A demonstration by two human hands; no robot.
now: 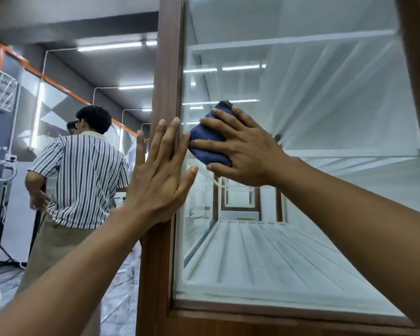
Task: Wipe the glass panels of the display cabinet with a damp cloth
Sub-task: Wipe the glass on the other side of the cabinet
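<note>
The person's right hand (243, 151) holds a wadded blue cloth (209, 141) against the glass panel (325, 214), just to the right of the cabinet's wooden post (160, 69) and about halfway up it. Its grip is spread wide, with the fingers arched over the bundle and the thumb hooked under it. This probably lets the palm push the cloth flat on the pane while stopping it from slipping out.

The left hand (159, 175) lies on the post itself with straight, fanned fingers that hold nothing. It seems to be there to brace the body and steady the cabinet against the wiping pressure.

The cloth sits at the pane's edge beside the post, so most of the glass to the right of the post likely has yet to be covered. Well to the left of the post, a person in a striped shirt (83, 178) stands facing away.
</note>
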